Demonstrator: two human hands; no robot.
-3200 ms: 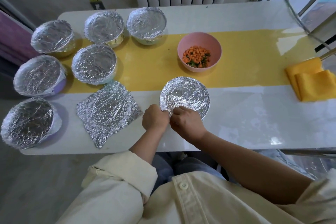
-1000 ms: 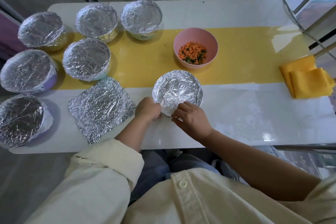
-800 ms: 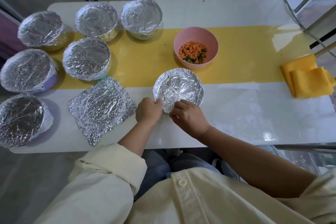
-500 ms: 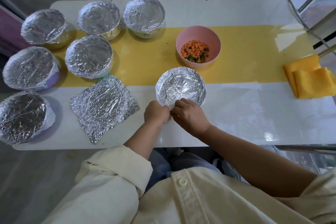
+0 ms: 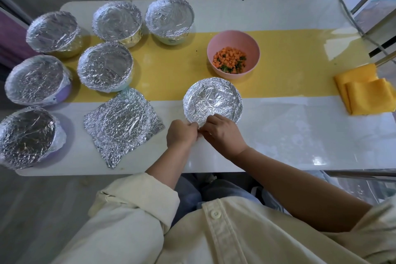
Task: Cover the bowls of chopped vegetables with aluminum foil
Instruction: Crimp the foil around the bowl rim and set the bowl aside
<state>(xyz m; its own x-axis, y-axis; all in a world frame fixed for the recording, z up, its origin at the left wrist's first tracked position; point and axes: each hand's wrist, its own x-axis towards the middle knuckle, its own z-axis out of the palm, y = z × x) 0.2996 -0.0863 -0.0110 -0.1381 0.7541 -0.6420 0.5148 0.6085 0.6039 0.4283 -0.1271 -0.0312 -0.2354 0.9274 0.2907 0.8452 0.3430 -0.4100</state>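
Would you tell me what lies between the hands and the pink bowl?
Head view: the round foil piece, its near edge pinched by the left hand and right hand.

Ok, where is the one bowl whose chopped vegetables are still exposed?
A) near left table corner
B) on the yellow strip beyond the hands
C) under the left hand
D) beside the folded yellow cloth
B: the pink round bowl of diced orange and green vegetables stands open on the yellow strip, beyond the round crinkled foil piece that the left hand and right hand pinch at its near edge.
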